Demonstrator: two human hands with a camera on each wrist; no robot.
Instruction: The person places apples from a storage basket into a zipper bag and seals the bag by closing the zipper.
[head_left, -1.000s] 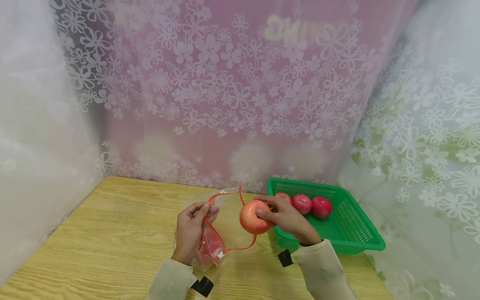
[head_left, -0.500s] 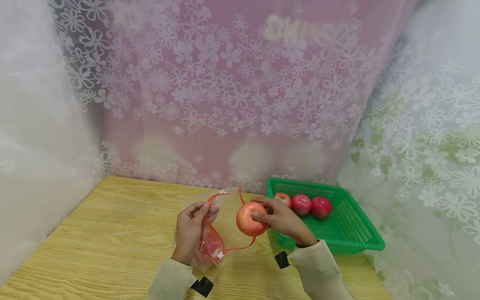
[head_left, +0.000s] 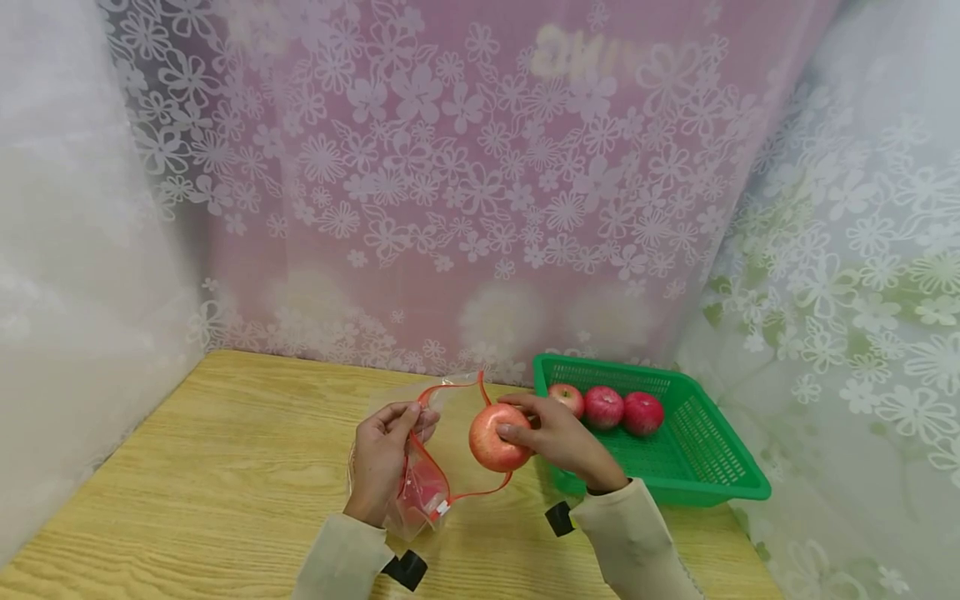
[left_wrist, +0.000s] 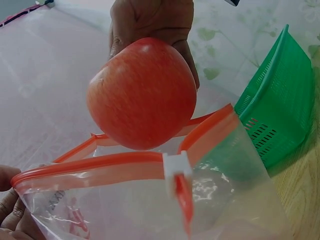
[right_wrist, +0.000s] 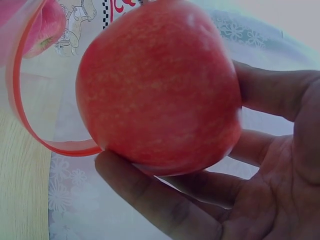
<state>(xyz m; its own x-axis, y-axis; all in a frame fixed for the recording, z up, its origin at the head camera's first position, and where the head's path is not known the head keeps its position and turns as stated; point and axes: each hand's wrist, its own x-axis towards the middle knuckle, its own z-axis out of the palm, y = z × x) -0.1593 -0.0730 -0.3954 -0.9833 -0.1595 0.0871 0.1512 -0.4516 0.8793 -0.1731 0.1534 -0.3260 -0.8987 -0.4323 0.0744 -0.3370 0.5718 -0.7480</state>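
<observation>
My left hand (head_left: 382,454) pinches the rim of a clear zip bag (left_wrist: 240,185) that has orange zip edges and a white slider (left_wrist: 176,170). The bag's mouth is spread wide. In my right hand (head_left: 566,437) is a red apple (head_left: 498,437), gripped between thumb and fingers right at the bag's mouth. The left wrist view has this apple just above the orange rim, its lower side overlapping the far edge. A reddish shape (head_left: 423,483) shows through the bag's near side; in the right wrist view, another apple (right_wrist: 50,25) appears at the top left, beside the orange edge.
A green plastic basket (head_left: 720,483) stands on the right of the wooden table (head_left: 225,467), with three red apples (head_left: 603,408) at its back left. Flower-patterned sheets (head_left: 480,200) enclose the table at the back and sides.
My right hand has moved the apple slightly left, further over the bag's mouth, exposing more of the leftmost apple in the basket. The left hand keeps its hold on the bag.
</observation>
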